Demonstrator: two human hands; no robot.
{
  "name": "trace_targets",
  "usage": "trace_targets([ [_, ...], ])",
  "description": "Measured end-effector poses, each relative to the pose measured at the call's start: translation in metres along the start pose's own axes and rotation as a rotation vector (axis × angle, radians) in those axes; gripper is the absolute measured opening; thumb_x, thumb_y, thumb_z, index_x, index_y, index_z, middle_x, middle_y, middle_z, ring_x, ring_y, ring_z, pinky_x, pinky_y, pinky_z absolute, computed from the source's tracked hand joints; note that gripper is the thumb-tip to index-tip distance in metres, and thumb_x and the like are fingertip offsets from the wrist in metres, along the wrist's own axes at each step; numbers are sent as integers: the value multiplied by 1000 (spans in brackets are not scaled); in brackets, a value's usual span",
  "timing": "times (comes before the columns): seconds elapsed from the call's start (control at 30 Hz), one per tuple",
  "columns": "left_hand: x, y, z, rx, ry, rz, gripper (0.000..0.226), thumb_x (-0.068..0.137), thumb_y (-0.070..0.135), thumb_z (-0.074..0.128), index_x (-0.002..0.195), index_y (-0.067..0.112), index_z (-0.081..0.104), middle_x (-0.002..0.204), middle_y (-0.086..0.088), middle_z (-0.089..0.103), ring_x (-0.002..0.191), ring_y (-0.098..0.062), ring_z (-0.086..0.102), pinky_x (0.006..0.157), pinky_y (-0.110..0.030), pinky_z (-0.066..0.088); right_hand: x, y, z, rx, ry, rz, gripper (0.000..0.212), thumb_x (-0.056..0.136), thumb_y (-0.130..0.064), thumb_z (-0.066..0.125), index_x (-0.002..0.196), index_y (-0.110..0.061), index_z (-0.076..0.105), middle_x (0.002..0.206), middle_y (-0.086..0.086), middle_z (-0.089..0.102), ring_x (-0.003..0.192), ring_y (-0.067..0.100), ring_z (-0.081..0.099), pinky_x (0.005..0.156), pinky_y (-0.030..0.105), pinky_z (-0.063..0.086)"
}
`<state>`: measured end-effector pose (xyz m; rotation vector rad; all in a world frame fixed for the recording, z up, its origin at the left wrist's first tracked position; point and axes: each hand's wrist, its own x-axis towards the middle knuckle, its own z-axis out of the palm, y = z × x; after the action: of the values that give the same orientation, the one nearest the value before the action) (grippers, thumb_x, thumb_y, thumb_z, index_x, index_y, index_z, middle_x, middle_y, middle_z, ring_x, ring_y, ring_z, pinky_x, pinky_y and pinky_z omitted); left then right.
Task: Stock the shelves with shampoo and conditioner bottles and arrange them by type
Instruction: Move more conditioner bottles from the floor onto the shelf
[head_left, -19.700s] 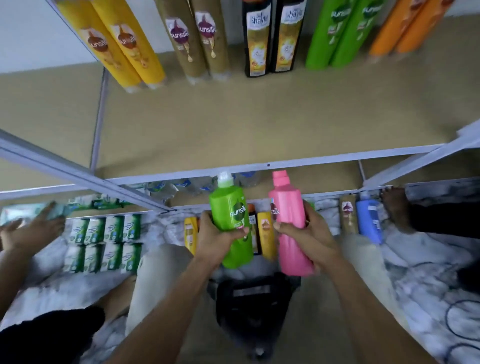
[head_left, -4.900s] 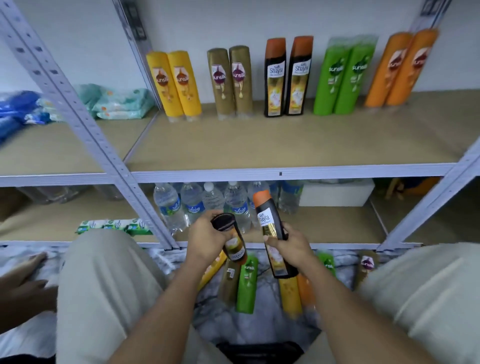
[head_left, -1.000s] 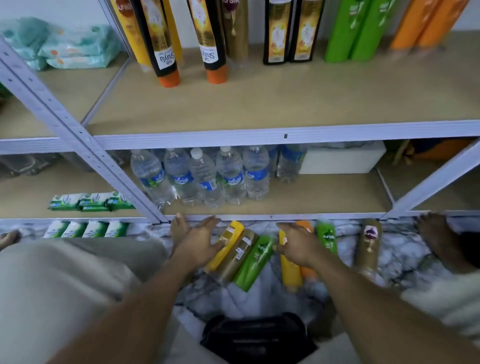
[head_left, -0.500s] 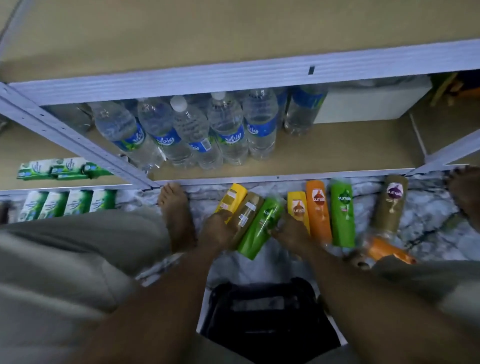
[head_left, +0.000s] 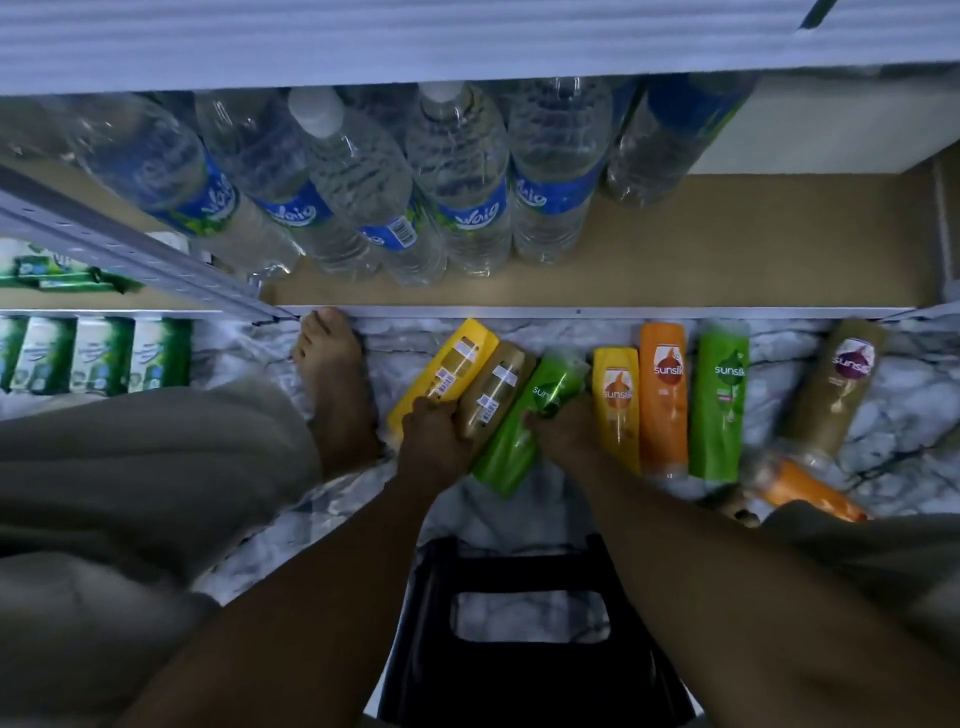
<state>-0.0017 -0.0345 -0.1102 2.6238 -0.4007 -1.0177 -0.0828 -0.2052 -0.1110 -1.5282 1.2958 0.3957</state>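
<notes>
Eight shampoo and conditioner bottles lie on the marble floor (head_left: 519, 509) in front of you, just below the edge of the bottom shelf (head_left: 727, 260). Your hands are close together but not touching. Your left hand (head_left: 434, 439) covers the lower ends of the yellow bottle (head_left: 447, 366) and the olive bottle (head_left: 498, 387) beside it, both lying back-label up. Its fingers are curled, but it cannot be told which of the two it grips. Your right hand (head_left: 563, 436) grips the tilted green bottle (head_left: 511, 452), which leans against the olive one.

Just right of your right hand, a small yellow bottle (head_left: 617, 400), an orange bottle (head_left: 663, 395) and a straight green bottle (head_left: 719, 400) lie side by side, touching, labels up. Farther right a second olive bottle (head_left: 836, 389) lies at a slant, with a second orange bottle (head_left: 802, 491) at its lower end.

Water bottles (head_left: 457, 197) stand on the shelf above. Green packs (head_left: 98, 356) sit in a row on the floor at the left. A bare foot (head_left: 335, 384) rests left of the yellow bottle, and a black stool (head_left: 535, 571) is beneath your arms.
</notes>
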Motion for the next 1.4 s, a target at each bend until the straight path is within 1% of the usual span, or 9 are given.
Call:
trace_targets([
  [0.1,-2,2,6,-17,-14,-43,62,67,32,82,123,14,62,119,-18,51,102,-41,55,93,-44,48,4,-1,2,15,-28,37,46,78,-22,87,117,-6,68,120,14,71,111,32,67,95,44,56],
  [0.33,-8,11,14,-314,-19,-9,50,71,8,81,101,15,42,81,7,53,69,-6,52,61,-28,36,7,0,7,127,34,70,61,74,-14,87,127,-9,58,121,11,68,108,31,66,89,42,57],
  [0.43,-2,6,22,-300,-80,4,37,68,32,75,92,8,60,84,-7,68,76,-22,65,66,-37,52,2,-4,2,148,28,21,71,79,-9,82,139,-11,44,119,9,62,109,32,64,85,43,57],
  [0.57,-4,0,23,-342,-157,-11,38,74,25,73,103,3,64,97,-20,71,90,-29,67,79,-45,57,-3,-10,-11,124,-3,-59,58,80,-7,81,127,-14,47,116,7,62,104,26,61,87,40,52],
  [0.7,-8,-11,25,-425,-154,17,65,62,45,67,118,12,61,99,-12,70,93,-30,68,77,-52,58,-15,-17,-34,114,3,-177,56,83,-7,77,130,-18,50,107,-1,59,101,22,59,83,33,47],
  [1.07,-81,65,-91,-469,-108,142,59,76,4,76,124,14,45,83,2,58,64,-4,57,55,-18,48,-78,-42,-101,152,45,-417,57,84,-39,80,134,-26,55,118,2,68,102,23,67,91,40,56],
  [1.17,-113,82,-126,-408,-70,185,56,73,22,74,123,14,50,89,2,61,88,-21,63,74,-30,55,-100,-53,-120,150,36,-467,54,85,-41,79,132,-29,55,110,1,70,93,21,69,76,31,55],
  [1.27,-159,102,-163,-270,-48,227,43,95,22,69,128,27,42,84,16,35,88,-7,36,62,-16,27,-125,-61,-139,141,28,-502,55,76,-52,81,123,-41,54,103,-2,72,86,20,71,74,35,58],
  [1.4,-191,105,-178,-351,78,266,47,94,22,70,134,24,47,88,15,43,76,1,41,60,0,34,-155,-75,-164,101,12,-569,61,74,-41,86,125,-32,54,117,-1,69,94,22,70,83,42,59],
])
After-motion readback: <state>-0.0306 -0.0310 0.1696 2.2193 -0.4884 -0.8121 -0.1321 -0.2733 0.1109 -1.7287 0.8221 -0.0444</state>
